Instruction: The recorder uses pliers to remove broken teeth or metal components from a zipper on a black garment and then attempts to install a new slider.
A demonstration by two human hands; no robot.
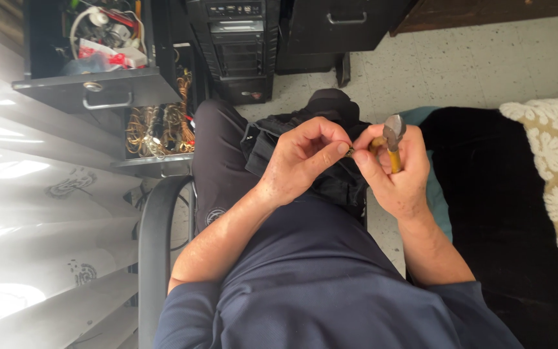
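Note:
Over my lap, my right hand [395, 178] grips a pair of pliers [393, 137] with yellow handles, the metal jaws pointing up. My left hand [301, 158] is curled just to the left, its thumb and fingers pinching a small dark piece [350, 152] held between both hands. The piece is too small to make out. A dark bundle of cloth [330, 110] lies on my knees under the hands.
An open black drawer [92, 87] of cables and small parts stands at the upper left, with coils of copper wire [163, 126] below it. A black computer tower [240, 45] stands ahead. A chair arm [153, 239] is at my left; a dark seat and cream cushion [553, 168] at right.

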